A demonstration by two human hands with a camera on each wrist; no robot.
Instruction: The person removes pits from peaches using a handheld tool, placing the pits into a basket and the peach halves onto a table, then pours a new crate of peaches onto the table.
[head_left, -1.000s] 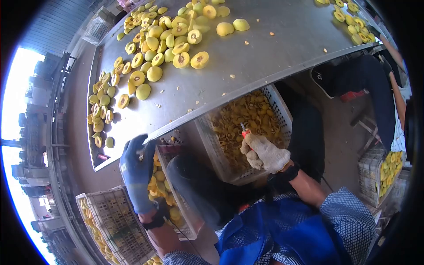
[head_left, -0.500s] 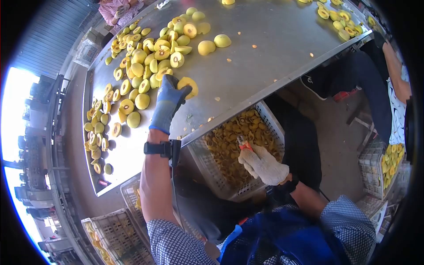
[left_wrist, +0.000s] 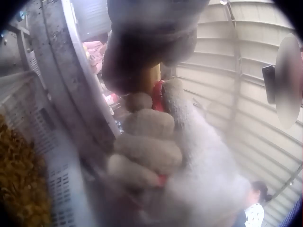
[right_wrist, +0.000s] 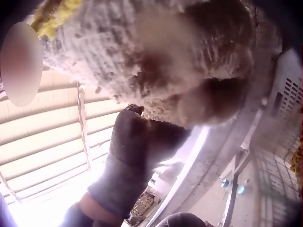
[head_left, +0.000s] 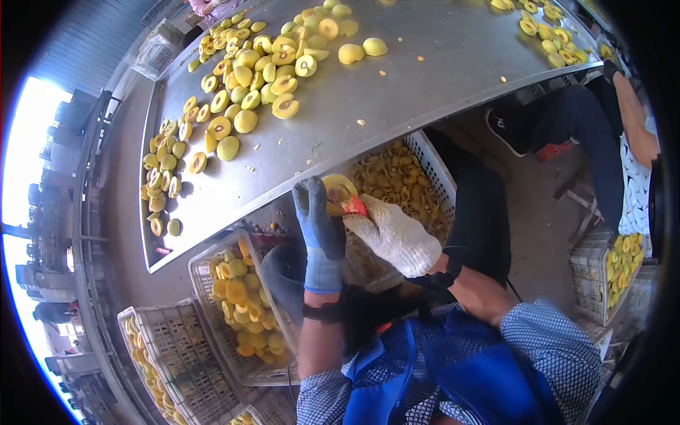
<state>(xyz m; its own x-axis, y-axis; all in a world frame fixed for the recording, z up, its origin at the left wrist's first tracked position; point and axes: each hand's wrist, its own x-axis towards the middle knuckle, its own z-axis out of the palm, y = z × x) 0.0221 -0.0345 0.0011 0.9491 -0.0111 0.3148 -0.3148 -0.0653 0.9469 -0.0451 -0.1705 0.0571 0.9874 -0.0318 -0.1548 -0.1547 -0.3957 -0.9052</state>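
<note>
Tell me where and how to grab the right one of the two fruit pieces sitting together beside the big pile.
Best come from above and pinch the right piece across its near and far edges. Its rounded skin faces up, the other piece sits close on its left, and the table is bare just before and behind it.

Bright light and worktop [head_left: 193,212] glare left of the left grip [head_left: 321,230]; head view edge-warped, wrist views hazy, blurred.
</note>
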